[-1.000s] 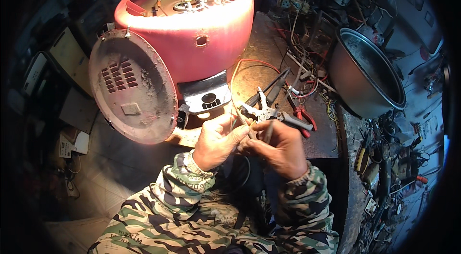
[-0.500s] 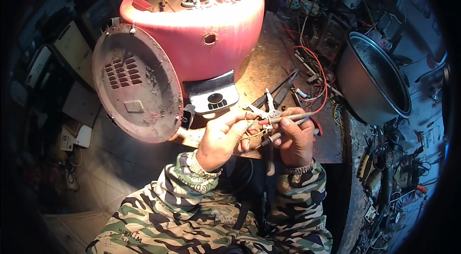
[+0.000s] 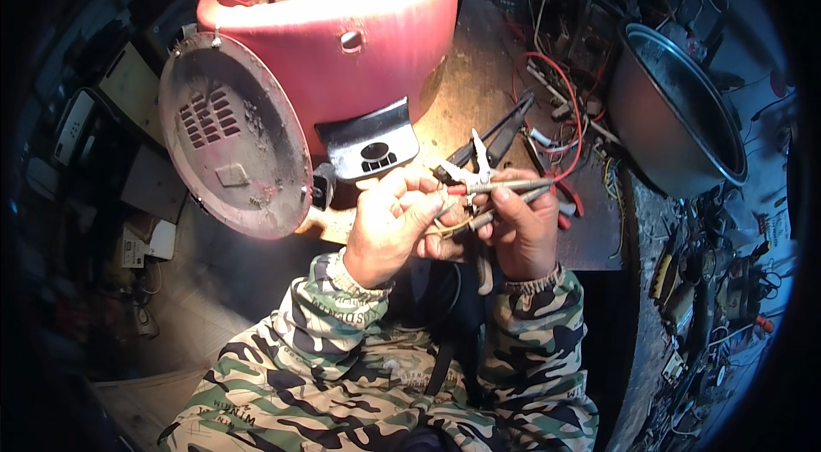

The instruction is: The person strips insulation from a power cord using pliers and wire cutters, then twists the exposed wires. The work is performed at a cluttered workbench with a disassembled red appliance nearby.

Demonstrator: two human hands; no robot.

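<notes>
In front of the red appliance body (image 3: 385, 59), my two hands work close together. My left hand (image 3: 386, 225) pinches the red-ended tip of a thin grey sleeved lead (image 3: 522, 185), and a yellowish wire (image 3: 446, 230) shows under its fingers. My right hand (image 3: 523, 230) is closed on the lead's other part, thumb on top. The same hand also keeps metal pliers (image 3: 475, 170), jaws spread upward, one handle hanging below the palm. A second sleeved end (image 3: 481, 219) lies between the hands. Fingers hide the exact contact at the tip.
A dusty round cover (image 3: 235, 140) with vent slots hangs at the body's left. A black-and-silver panel (image 3: 372, 148) sits on its front. Black long-nosed pliers (image 3: 513, 123) and red wire (image 3: 573, 93) lie on the wooden bench (image 3: 479, 50). A metal pot (image 3: 671, 110) stands right, amid clutter.
The whole view has shifted, with the appliance body and bench appearing higher. My hands stay together on the lead; the second sleeved end has swung up nearer the first.
</notes>
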